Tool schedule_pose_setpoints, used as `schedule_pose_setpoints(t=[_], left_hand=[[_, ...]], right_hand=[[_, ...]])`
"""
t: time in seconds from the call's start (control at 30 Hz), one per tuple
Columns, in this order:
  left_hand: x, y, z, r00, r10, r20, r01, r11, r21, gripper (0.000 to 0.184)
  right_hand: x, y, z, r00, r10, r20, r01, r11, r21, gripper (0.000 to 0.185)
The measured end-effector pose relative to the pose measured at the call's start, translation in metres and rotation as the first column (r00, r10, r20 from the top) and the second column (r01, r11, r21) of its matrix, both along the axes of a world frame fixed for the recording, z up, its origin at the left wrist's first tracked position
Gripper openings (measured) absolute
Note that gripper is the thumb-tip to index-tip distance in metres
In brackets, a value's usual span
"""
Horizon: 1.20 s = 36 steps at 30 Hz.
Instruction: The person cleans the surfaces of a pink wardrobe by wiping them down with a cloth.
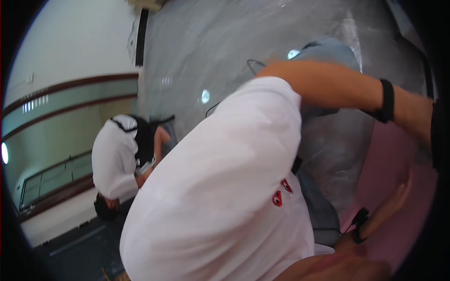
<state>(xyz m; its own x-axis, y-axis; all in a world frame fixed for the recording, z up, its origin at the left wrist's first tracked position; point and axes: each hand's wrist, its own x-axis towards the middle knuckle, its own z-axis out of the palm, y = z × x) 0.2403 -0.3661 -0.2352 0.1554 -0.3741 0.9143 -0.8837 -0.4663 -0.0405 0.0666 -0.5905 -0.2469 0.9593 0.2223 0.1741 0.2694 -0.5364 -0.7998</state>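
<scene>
The view is turned nearly upside down, and a white shirt with a small red pattern fills its middle. From the near sleeve, what looks like my left arm reaches to the right edge, with a black band at the wrist. My left hand is blurred there, beside a dark shape that hides its fingers. Lower down, my right hand is held over a pink surface, its blurred fingers seemingly stretched out with nothing visible in them. A black device with a thin cable sits by that wrist.
Another person in a white top sits to the left, bent forward. A grey floor spans the top. Brown-framed windows line the left wall. Dark cables and a greyish-blue fabric shape lie beyond the arm.
</scene>
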Motion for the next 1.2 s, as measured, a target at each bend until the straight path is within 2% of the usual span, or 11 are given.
schedule_pose_setpoints(t=[0.07, 0.13, 0.23, 0.37, 0.43, 0.57, 0.63, 0.73, 0.77, 1.0, 1.2], left_hand=[[-0.020, 0.014, -0.001, 0.979, 0.054, -0.194, -0.071, 0.995, -0.077, 0.025], [-0.042, 0.037, 0.012, 0.937, 0.046, -0.345, -0.101, 0.984, -0.143, 0.027], [-0.075, 0.068, 0.011, 0.786, 0.394, -0.476, -0.323, 0.919, 0.226, 0.030], [-0.094, 0.087, 0.009, 0.621, 0.418, -0.663, -0.270, 0.908, 0.319, 0.035], [-0.093, 0.110, 0.006, 0.560, 0.411, -0.719, -0.281, 0.911, 0.302, 0.038], [-0.089, 0.140, -0.025, 0.414, 0.172, -0.894, -0.429, 0.903, -0.025, 0.039], [-0.104, 0.149, -0.046, 0.256, 0.060, -0.965, -0.665, 0.736, -0.130, 0.041], [-0.149, 0.176, -0.034, 0.012, 0.108, -0.994, -0.874, 0.485, 0.042, 0.041], [-0.189, 0.165, -0.041, -0.070, 0.092, -0.993, -0.911, 0.399, 0.101, 0.040], [-0.300, 0.233, 0.070, -0.198, 0.013, -0.980, -0.977, 0.082, 0.199, 0.040], [-0.374, 0.310, 0.163, -0.387, -0.003, -0.922, -0.909, 0.172, 0.381, 0.034]], right_hand=[[0.001, 0.012, 0.001, 0.970, 0.036, -0.239, -0.127, 0.918, -0.376, 0.039], [-0.006, 0.009, -0.014, 0.885, 0.120, -0.450, -0.304, 0.881, -0.362, 0.041], [-0.015, 0.029, -0.021, 0.704, 0.028, -0.710, -0.365, 0.872, -0.327, 0.041], [0.007, 0.008, -0.063, 0.633, 0.050, -0.773, -0.454, 0.832, -0.318, 0.042], [0.035, 0.010, -0.069, 0.587, 0.252, -0.769, -0.635, 0.733, -0.245, 0.044], [0.071, 0.061, 0.009, 0.600, 0.110, -0.792, -0.571, 0.753, -0.328, 0.042], [0.077, 0.080, 0.042, 0.471, 0.036, -0.881, -0.354, 0.923, -0.152, 0.044], [0.092, 0.114, 0.113, 0.483, -0.006, -0.876, -0.392, 0.893, -0.222, 0.047], [0.073, 0.087, 0.077, 0.520, 0.044, -0.853, -0.396, 0.897, -0.195, 0.049], [0.080, 0.139, 0.111, 0.399, 0.070, -0.914, -0.568, 0.802, -0.186, 0.044], [0.089, 0.198, 0.200, 0.250, 0.005, -0.968, -0.497, 0.859, -0.124, 0.046]])
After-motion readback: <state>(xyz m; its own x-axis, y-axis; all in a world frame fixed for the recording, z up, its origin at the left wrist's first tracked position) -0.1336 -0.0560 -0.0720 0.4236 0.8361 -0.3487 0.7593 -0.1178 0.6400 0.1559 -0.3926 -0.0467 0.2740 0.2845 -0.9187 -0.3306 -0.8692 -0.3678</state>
